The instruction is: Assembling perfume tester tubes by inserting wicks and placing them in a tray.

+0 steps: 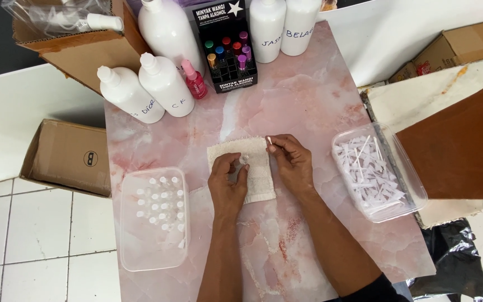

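Hands meet mid-surface over a small cream towel (252,170). Left hand (227,182) is curled shut, thumb and forefinger pinching a tiny clear vial (245,160) that sits on the towel; right hand (292,162) is pinched shut on a thin white plastic stick (269,141), tip raised just off the vial at approx 1 o'clock from it. Whether the vial has liquid in it: can't tell, too small.

At 9 o'clock from the hands, near the surface edge, a clear tub (132,257) holds rows of small vials w/ white caps. At 3 o'clock a second clear tub (406,207) holds a loose heap of the same white sticks, well apart from the towel.

Judgement on doing the fit well: keep the vial upright and braced against the towel, bring the stick in straight along the neck axis, not at a slant, and press w/ fingertip only, since the part looks thin enough to bend.

Further off, 11 to 12 o'clock: tall white bottles (166,84) w/ handwritten labels, a pink bottle (195,81), then a black display box (227,47) of small roll-on bottles w/ coloured caps. The pink marble surface (308,95) carries all of it. Brown cardboard boxes (68,156) sit off the surface's left side.
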